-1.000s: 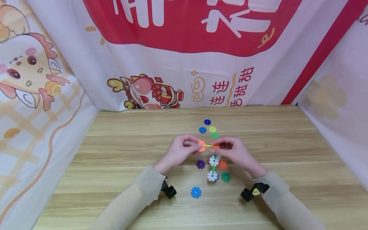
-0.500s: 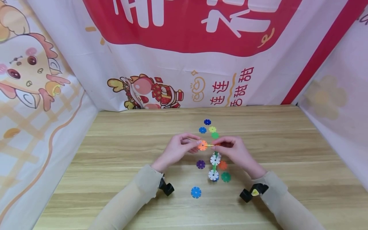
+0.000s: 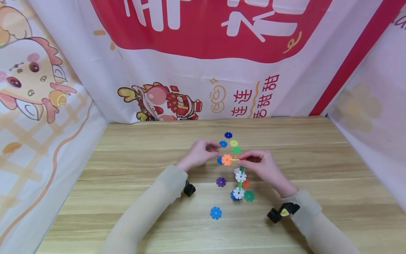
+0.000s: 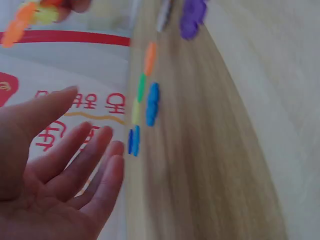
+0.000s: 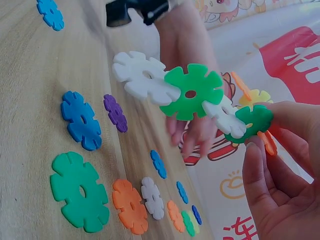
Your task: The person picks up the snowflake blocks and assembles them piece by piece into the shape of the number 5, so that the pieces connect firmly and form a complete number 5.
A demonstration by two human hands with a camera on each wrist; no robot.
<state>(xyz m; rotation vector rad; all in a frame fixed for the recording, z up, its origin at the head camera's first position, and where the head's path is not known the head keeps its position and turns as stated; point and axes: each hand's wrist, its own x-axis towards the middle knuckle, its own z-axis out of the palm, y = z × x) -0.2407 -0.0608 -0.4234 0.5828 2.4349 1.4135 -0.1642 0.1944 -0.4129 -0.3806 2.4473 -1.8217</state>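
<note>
Left hand (image 3: 200,154) has just let go of the bright-orange notched plastic disc (image 3: 226,162); thumb and fingers apart, nothing held, around 9 o'clock of it. So the right hand (image 3: 260,164) alone now carries the linked chain of multicolour notched plastic discs (image 5: 195,82), pinched thumb to fingers; exact disc gripped unclear. Head view: orange end at its 9 o'clock, white notched plastic discs (image 3: 240,179) towards 7. Loose blue notched plastic disc (image 3: 223,144): left hand's 2 o'clock.

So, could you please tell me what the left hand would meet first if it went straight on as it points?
Likely the blue disc just beyond the left hand in the head view; depth is unclear, so it might pass above.
</note>
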